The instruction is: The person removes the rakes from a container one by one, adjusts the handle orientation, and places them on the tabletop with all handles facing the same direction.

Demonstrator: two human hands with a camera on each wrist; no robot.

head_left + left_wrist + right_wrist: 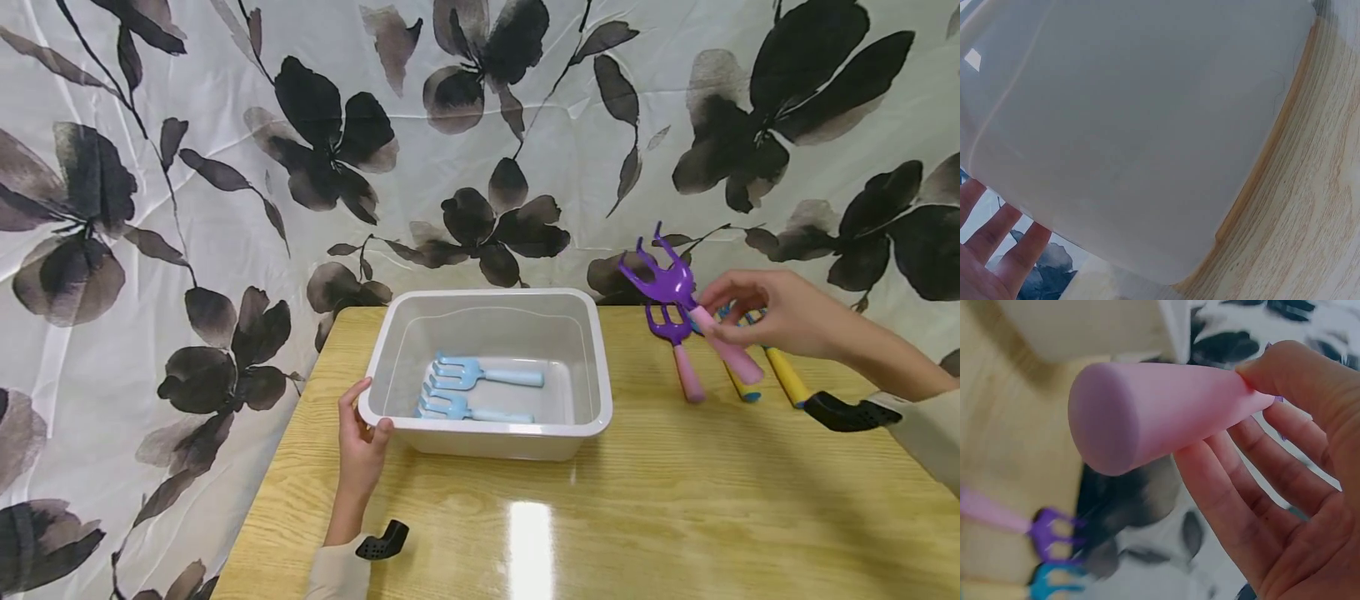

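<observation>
Pinches in the right hand (780, 312) a glossy purple curved-tined rake (673, 285) by its smooth tapering pink handle (741, 362), right of the white rectangular plastic bin (487, 444); grips the bin's near-left corner with left hand (362, 446).

Wood table (675, 492), yellowish, grain visible, fills lower middle to lower right of head frame; bright glare patch at bottom centre. White tub (495, 445) stands upright mid-frame, near far edge. Right of tub: pink-handled purple fork (681, 358), then two yellow-handled tools, (742, 385) (786, 377) side by side, heads partly hidden.
</observation>
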